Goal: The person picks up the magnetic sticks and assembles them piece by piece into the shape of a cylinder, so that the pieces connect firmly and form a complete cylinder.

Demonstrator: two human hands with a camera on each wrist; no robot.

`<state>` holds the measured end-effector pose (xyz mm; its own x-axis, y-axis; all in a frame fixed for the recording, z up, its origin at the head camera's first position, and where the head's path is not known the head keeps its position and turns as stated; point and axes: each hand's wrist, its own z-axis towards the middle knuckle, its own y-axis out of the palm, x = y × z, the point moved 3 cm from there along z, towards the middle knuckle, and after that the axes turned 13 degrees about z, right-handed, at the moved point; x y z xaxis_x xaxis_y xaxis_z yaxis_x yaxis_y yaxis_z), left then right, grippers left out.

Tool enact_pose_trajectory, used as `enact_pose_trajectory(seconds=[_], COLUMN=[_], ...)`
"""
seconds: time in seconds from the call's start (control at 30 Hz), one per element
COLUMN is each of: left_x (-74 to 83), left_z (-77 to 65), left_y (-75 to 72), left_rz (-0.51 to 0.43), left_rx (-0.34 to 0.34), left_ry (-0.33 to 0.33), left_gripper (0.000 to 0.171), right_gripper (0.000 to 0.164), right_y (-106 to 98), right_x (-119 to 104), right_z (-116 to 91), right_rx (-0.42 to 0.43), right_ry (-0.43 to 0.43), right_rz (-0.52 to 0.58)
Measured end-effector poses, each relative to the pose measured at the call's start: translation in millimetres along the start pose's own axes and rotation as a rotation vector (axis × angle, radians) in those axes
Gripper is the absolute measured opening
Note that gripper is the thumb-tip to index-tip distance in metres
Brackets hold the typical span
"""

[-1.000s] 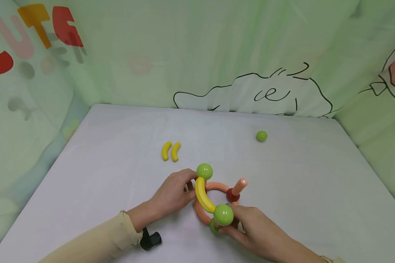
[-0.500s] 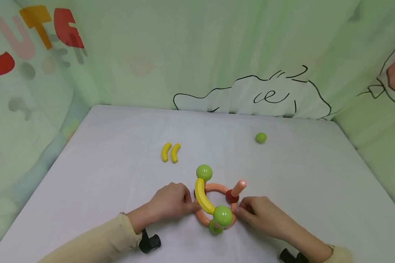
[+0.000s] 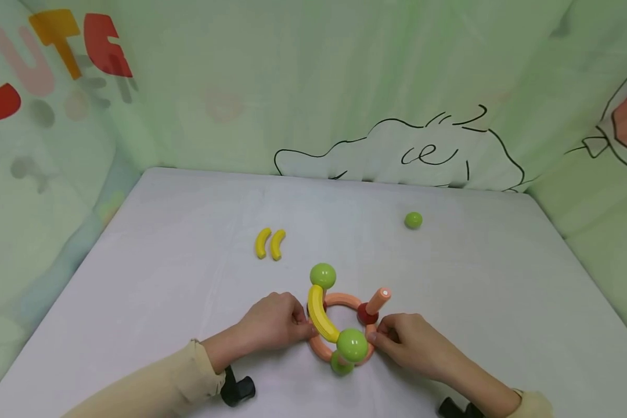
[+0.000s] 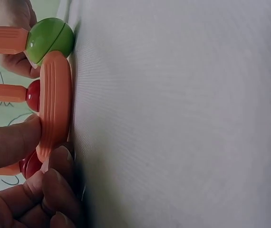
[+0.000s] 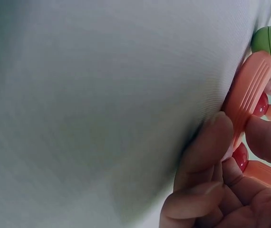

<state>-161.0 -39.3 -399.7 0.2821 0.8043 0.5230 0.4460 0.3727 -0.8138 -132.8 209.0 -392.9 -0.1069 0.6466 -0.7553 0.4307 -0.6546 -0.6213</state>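
A toy frame of orange curved rods makes a ring (image 3: 343,299) low on the table, joined by balls such as a red ball (image 3: 367,314) and a low green ball (image 3: 342,363). Above it a yellow curved rod (image 3: 321,314) spans two raised green balls, the far one (image 3: 323,275) and the near one (image 3: 352,345). One upright orange rod (image 3: 379,300) has a bare top. My left hand (image 3: 276,320) pinches the ring's left curved rod (image 4: 55,104) between thumb and fingers. On the opposite side my right hand (image 3: 417,343) pinches the right curved rod (image 5: 249,90).
Two yellow curved rods, the left one (image 3: 262,243) and the right one (image 3: 277,244), lie side by side beyond the left hand. A loose green ball (image 3: 413,220) sits at the back right. Printed cloth (image 3: 214,87) hangs behind the white table (image 3: 188,220).
My right hand has left the near green balls and taken the ring's right rod. My left hand has come down from beside the far green ball to the left rod.
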Motion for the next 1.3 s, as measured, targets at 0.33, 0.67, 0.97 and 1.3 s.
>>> enact_pose_trajectory(seconds=[0.33, 0.67, 0.97, 1.3], left_x=[-1.5, -3.0, -2.8, -1.4], left_z=[0.2, 1.1, 0.6, 0.8], left_y=[-0.9, -0.8, 0.7, -1.6], left_rz=[-0.02, -0.018, -0.043, -0.037], left_rx=[0.016, 0.013, 0.002, 0.004], left_ry=[0.005, -0.003, 0.004, 0.005], left_gripper=[0.028, 0.029, 0.029, 0.03], right_gripper=[0.03, 0.036, 0.051, 0.041], right_y=[-6.4, -113.9, -149.0, -144.6], right_x=[-2.5, 13.5, 55.9, 63.1], right_z=[0.1, 49.6, 105.5, 109.8], right_rx=[-0.035, 0.241, 0.193, 0.195], right_ry=[0.031, 0.071, 0.051, 0.05], right_rz=[-0.003, -0.201, -0.302, -0.319])
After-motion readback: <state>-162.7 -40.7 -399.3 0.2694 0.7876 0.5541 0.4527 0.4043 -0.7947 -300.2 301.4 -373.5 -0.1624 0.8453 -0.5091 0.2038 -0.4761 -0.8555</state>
